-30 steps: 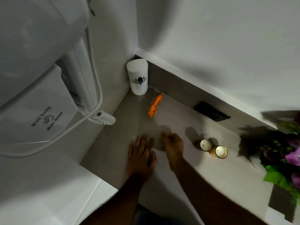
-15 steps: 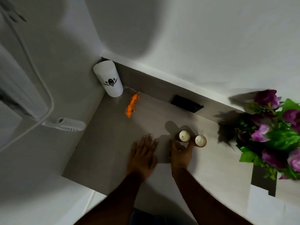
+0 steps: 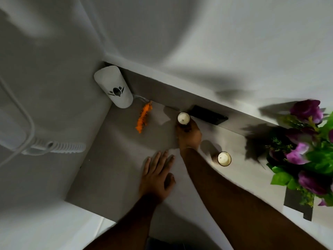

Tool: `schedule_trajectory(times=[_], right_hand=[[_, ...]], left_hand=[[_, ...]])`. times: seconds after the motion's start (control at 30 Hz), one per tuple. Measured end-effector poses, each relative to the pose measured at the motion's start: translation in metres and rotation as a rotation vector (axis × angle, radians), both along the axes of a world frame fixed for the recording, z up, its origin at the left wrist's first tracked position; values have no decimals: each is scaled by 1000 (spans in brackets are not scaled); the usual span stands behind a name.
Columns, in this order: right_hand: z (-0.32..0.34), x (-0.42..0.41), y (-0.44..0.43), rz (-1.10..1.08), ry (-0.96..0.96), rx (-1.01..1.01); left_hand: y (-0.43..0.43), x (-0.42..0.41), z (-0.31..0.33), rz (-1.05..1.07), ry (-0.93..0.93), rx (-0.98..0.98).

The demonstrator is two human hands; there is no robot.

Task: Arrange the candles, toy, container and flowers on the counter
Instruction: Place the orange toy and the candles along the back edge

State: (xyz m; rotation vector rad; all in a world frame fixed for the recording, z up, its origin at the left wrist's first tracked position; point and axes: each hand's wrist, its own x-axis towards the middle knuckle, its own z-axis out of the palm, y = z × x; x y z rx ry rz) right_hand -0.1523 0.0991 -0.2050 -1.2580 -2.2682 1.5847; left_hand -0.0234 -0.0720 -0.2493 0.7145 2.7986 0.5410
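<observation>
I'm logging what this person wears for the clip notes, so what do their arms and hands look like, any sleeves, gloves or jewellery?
Both forearms are bare right down to the frame's lower edge; no sleeves show. The left hand and right hand wear no gloves, and I see no rings, watch or wristband, though the dim light and blur could hide something small. No cables or markings on either arm.

The right hand (image 3: 189,135) now grips one candle (image 3: 183,118) and has carried it far across the counter, beside the black plate; the other candle (image 3: 224,158) stands alone, well apart.
</observation>
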Motion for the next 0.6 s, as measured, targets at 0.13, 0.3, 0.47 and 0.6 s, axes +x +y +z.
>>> schedule_trajectory(times=[0.13,0.3,0.47,0.6], right_hand=[[-1,-13,6,-3,-22,-8],[-1,-9,9,60,-76,10],[6,97,-7,79,-159,-55],[17,188,32,8,-305,50]], left_hand=[[1,-1,4,-1,-4,-9],[2,-1,9,12,-15,-14],[1,0,12,18,-37,-29],[3,-2,13,16,-78,-57]])
